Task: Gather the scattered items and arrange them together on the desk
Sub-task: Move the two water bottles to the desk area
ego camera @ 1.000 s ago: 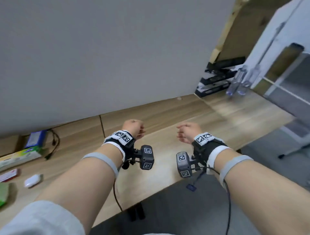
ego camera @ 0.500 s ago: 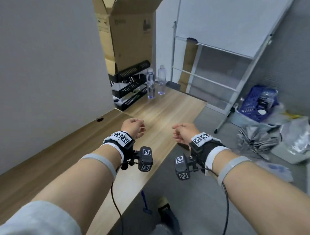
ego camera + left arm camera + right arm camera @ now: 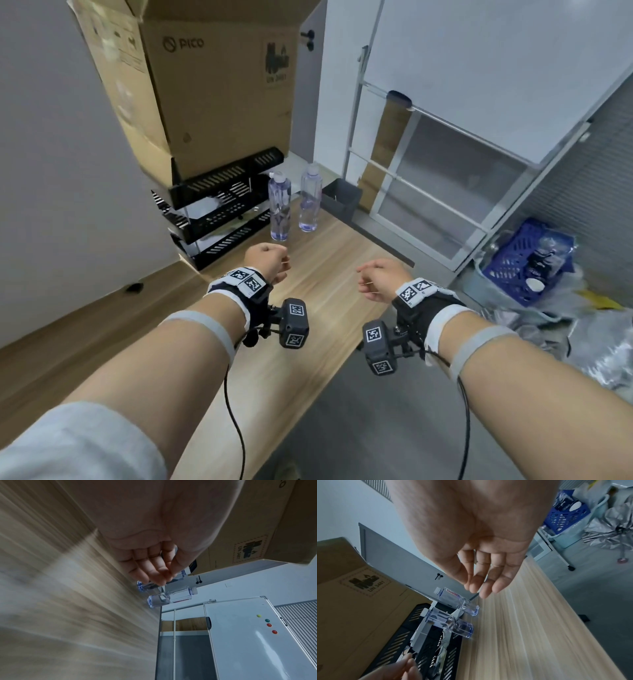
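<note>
Looking past both hands, I take the two clear water bottles as the items to gather: the left bottle (image 3: 280, 205) and the right bottle (image 3: 310, 202) stand upright, long axes vertical, side by side just in front of the black mesh file rack (image 3: 219, 209). From the rack they sit toward the table's (image 3: 298, 342) end, close together but apart, I judge.

My left hand (image 3: 265, 262) hangs nearest, straight short of the left bottle and lower than its cap; the right hand (image 3: 382, 279) is farther off, out toward the table's open edge away from the rack. Both grips hold nothing: the left wrist view shows the left fingers (image 3: 150, 568) loosely curled toward the thumb, the right wrist view the right fingers (image 3: 488, 582) hanging relaxed and slightly spread.

So the left hand seems the natural one for a forward reach, wrapping the bottle from the side.

Bare wood-grain table lies between hands and bottles. A PICO cardboard box (image 3: 205, 85) sits atop the rack; beyond the rack stand a whiteboard (image 3: 479, 68) and a blue basket (image 3: 520, 263) on the floor.
</note>
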